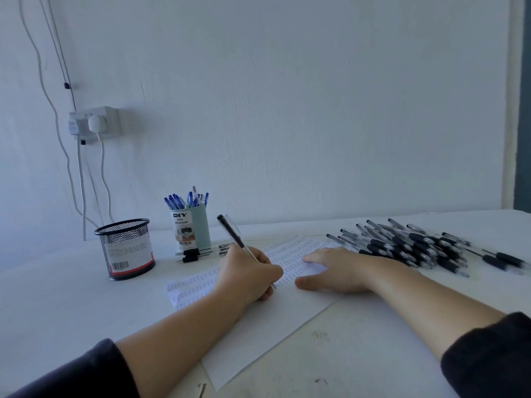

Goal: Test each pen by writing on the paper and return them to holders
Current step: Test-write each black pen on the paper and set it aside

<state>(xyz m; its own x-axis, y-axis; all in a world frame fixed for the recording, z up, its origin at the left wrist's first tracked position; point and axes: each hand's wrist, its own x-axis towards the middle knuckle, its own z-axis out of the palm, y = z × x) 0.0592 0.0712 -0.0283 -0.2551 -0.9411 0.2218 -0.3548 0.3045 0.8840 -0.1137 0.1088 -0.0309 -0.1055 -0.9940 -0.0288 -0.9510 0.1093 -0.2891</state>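
The left hand (247, 275) is curled into a writing grip around a pen (238, 239), fingers closed on the lower barrel, knuckles up and the heel of the hand resting on the paper (258, 334). The pen leans far and left, its black cap end up above the hand and its tip down on the sheet just right of the fist. The left forearm runs from the near-left corner diagonally across the table (57, 305), its dark sleeve pushed up toward the elbow.

The right hand (342, 270) lies flat on the paper, palm down, fingers straight and spread toward the left, the thumb nearest the viewer; it holds nothing and pins the sheet. Its forearm comes in from the near right, also in a dark sleeve.

The paper carries rows of small marks on its far half. To the right, a pile of black pens (416, 248) lies on the table. Far left stand a black mesh holder (125, 249) and a pale cup (191, 225) full of blue pens; just beside the cup lie what look like binder clips (191, 255), though that part is too small to be sure.
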